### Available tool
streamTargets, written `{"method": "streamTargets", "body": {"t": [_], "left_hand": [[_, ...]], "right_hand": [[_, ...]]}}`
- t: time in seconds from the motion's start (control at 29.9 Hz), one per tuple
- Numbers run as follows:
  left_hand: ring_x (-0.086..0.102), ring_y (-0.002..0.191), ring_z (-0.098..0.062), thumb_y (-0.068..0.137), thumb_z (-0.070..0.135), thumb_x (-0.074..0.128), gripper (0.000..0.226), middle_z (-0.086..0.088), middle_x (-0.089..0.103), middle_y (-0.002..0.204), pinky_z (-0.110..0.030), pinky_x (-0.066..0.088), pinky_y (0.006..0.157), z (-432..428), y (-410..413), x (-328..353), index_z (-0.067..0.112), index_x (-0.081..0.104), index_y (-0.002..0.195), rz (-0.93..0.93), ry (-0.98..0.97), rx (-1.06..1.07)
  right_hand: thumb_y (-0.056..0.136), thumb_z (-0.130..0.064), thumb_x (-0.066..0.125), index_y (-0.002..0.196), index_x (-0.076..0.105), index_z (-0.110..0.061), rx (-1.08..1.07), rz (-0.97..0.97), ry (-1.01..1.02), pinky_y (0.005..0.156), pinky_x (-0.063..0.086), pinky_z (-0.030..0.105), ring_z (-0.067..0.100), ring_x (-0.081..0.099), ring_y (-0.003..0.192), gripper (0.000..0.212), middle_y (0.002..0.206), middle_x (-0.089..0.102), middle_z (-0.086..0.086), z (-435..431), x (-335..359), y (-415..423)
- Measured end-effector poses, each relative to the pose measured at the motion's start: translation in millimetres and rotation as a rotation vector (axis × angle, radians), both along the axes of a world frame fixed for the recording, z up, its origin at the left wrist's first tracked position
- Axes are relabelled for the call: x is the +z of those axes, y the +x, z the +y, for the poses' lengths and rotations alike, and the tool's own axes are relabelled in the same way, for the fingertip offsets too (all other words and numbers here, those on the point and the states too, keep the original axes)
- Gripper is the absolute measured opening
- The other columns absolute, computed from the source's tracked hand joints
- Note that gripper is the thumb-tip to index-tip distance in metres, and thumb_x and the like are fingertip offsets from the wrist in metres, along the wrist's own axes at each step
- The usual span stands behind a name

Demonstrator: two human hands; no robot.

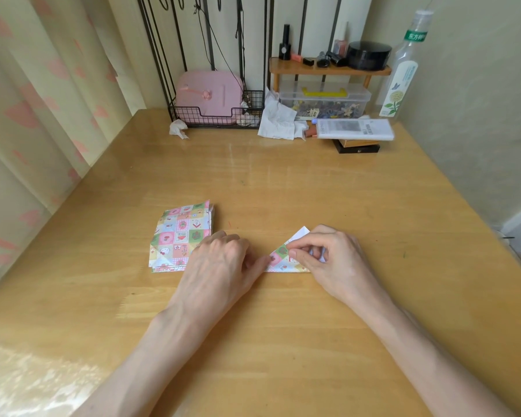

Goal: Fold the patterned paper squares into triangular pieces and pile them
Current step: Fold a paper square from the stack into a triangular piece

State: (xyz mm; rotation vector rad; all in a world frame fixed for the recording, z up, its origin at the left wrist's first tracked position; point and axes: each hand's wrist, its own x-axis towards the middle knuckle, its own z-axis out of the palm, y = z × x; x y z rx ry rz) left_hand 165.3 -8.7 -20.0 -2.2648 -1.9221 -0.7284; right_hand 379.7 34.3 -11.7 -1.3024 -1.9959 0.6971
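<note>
On the wooden table (283, 191), the right hand (334, 260) pinches a half-folded patterned paper (278, 260); the left hand (220, 263) presses its corner, beside the paper stack (178, 233).

Glossy wooden tabletop (283, 182) set in a room corner. Cream curtain (27, 115), pink print, on left. Pale wall (478, 115) on right. Daylight glare on tabletop, near-left.
</note>
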Motion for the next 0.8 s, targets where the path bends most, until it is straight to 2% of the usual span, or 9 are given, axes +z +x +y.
{"method": "streamTargets", "body": {"t": [0.23,0.37,0.47,0.64,0.8], "left_hand": [[0.056,0.068,-0.021,0.089,0.068,0.057,0.052,0.008,0.054,0.058,-0.030,0.040,0.060,1,0,0,0.026,0.053,0.059,0.020,-0.014,0.014],[0.058,0.070,-0.021,0.087,0.074,0.049,0.057,0.007,0.057,0.059,-0.031,0.038,0.062,0,1,2,0.025,0.054,0.059,0.023,-0.037,0.041],[0.059,0.070,-0.022,0.087,0.073,0.050,0.057,0.007,0.058,0.059,-0.032,0.041,0.062,1,1,3,0.025,0.054,0.059,0.036,-0.043,0.044],[0.057,0.074,-0.021,0.086,0.076,0.055,0.056,0.008,0.058,0.062,-0.031,0.036,0.061,-2,0,8,0.026,0.053,0.061,0.010,-0.075,0.060],[0.046,0.078,-0.015,0.078,0.086,0.033,0.062,0.012,0.055,0.070,-0.028,0.029,0.070,0,-6,16,0.028,0.054,0.069,-0.030,-0.207,0.003]], "right_hand": [[0.086,-0.016,0.081,0.085,0.082,-0.026,-0.008,-0.018,-0.022,0.059,0.035,0.011,0.007,0.052,0.063,0.010,0.076,0.062,-0.005,0,2,-1],[0.086,-0.016,0.081,0.084,0.082,-0.027,-0.014,-0.022,-0.024,0.059,0.036,0.011,0.008,0.053,0.064,0.011,0.076,0.062,-0.005,0,3,-2],[0.086,-0.015,0.081,0.084,0.082,-0.026,-0.014,-0.024,-0.029,0.059,0.035,0.011,0.007,0.052,0.063,0.011,0.074,0.059,-0.007,-1,3,-3],[0.086,-0.016,0.081,0.082,0.081,-0.027,-0.017,-0.039,-0.025,0.059,0.036,0.012,0.008,0.052,0.064,0.012,0.072,0.057,-0.008,0,4,-3],[0.084,-0.018,0.079,0.080,0.080,-0.032,-0.032,-0.048,-0.024,0.061,0.040,0.015,0.012,0.053,0.069,0.015,0.075,0.056,-0.010,-1,3,-4]]}}
